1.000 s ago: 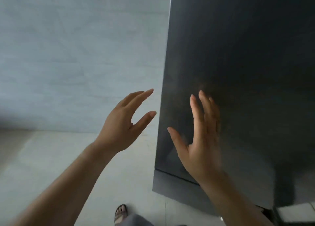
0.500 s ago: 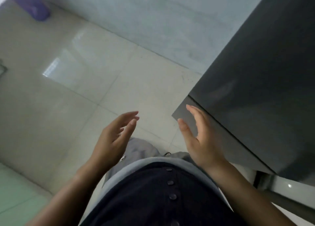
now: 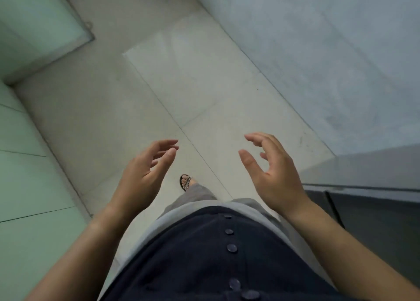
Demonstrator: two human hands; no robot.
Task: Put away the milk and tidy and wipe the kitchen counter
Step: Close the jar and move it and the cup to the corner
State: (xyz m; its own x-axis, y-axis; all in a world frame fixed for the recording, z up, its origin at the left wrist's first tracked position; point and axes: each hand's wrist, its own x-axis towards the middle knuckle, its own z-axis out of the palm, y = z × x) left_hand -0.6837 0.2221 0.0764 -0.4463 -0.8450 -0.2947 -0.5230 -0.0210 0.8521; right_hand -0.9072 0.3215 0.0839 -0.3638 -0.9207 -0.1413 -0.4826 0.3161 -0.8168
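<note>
1. Left hand (image 3: 145, 175) and right hand (image 3: 272, 175): both loosely spread, holding nothing, raised over the floor (image 3: 193, 85).
2. Dark fridge (image 3: 375, 198) sits just right of the right hand, so that hand is nearer.
3. Milk and counter are out of view; I can't place either.
4. Judgement: the walk back to the counter comes next.

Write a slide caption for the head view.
Both empty hands, left hand and right hand, open above the pale tiled floor.
</note>
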